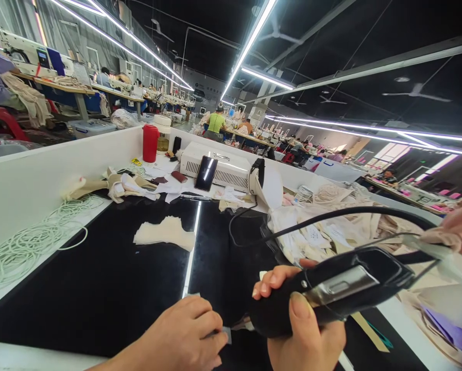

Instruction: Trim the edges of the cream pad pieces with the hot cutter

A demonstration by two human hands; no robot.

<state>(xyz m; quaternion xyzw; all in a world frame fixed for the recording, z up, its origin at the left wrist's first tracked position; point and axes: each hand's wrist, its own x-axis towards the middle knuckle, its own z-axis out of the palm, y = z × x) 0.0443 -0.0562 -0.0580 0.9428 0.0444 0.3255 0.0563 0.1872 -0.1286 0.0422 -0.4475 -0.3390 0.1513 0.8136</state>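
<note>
My right hand [304, 330] is wrapped round a black corded hand-held power tool [331, 288] with a silver slider on its side. Its narrow metal tip [243, 324] points left, close to my left fingers; the exact kind of tool is unclear. My left hand [188, 335] is closed in a pinch on a small translucent piece [226, 335] over the black tabletop [80, 288]. A cream fabric piece [165, 233] lies flat beyond my left hand. At the right edge another person's hand [457, 229] is beside the tool's cord [350, 210].
Pale green cord [41, 242] lies coiled at the left. Along the back stand a red cup [150, 143], a white vented box [215, 164] and a phone [206, 173]. Bagged fabric pieces [311, 232] are heaped at the right. White walls [61, 162] border the table.
</note>
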